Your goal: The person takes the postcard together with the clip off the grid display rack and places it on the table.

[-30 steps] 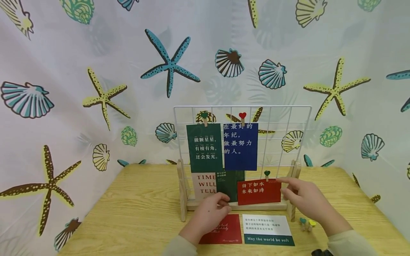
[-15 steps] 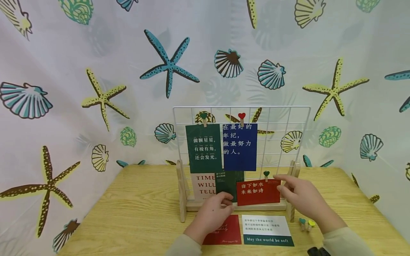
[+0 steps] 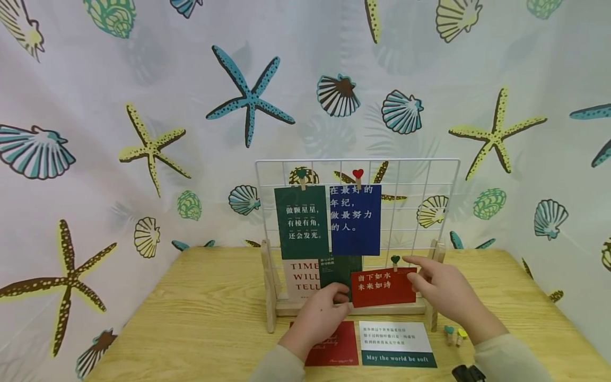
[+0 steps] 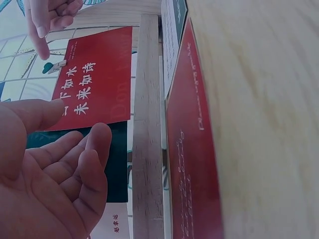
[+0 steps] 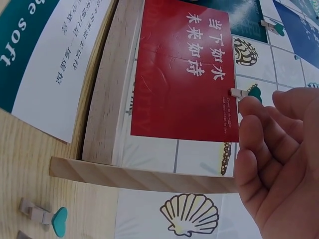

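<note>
The work in hand appears to be hanging a red card [image 3: 383,287] on the lower row of the white wire grid [image 3: 431,183], and the card is at the point of being squared up under its peg.

To the left, the left hand [image 3: 319,317] reaches up to the card's lower left corner. Its fingers are relaxed and only lightly bent; in the left wrist view the palm lies open, with the thumb tip [image 4: 47,110] at the card's edge, steadying rather than clamping it. Behind these fingers hangs a dark green card [image 3: 340,270], and below the wrist a second red card [image 3: 338,345] lies flat on the wooden table [image 3: 200,323].

The red card itself sits between the two hands, held to the wire by a small clothespin with a green heart [image 3: 395,260] at its top edge.

To the right, the right hand [image 3: 446,295] has its forefinger stretched toward that clothespin, the other fingers loosely curled and holding nothing. Whether the fingertip touches the peg cannot be told.

The next move probably calls for a light touch: levelling the card without pulling it from the clip. Spare pegs [image 3: 454,335] lie beyond the right wrist.
</note>
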{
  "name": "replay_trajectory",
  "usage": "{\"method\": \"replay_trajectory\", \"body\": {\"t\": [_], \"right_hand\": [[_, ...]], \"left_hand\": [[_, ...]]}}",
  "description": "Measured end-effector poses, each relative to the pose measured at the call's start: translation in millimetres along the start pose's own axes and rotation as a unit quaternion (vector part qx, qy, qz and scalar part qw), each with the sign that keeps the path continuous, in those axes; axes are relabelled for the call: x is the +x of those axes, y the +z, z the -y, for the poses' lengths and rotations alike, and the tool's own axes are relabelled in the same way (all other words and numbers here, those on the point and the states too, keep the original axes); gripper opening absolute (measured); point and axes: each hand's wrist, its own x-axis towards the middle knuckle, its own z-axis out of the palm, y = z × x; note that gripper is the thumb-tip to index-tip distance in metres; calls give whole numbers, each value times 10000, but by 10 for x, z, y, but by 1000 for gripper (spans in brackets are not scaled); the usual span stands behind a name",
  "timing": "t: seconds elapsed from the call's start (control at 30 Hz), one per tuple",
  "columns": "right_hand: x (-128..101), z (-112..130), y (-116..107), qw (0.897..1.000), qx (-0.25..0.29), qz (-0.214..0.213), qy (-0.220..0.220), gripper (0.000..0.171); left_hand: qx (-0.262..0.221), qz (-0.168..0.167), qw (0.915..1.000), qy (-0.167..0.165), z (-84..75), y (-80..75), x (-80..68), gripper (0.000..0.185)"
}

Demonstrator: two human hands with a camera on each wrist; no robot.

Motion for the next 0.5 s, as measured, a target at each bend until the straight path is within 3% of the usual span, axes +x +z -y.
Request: {"method": "replay_trajectory", "body": {"t": [0.5], "right_hand": [[87, 106, 31, 9999, -135, -16, 21, 44]], "left_hand": [[32, -51, 10000, -37, -24, 19, 38, 37]]}}
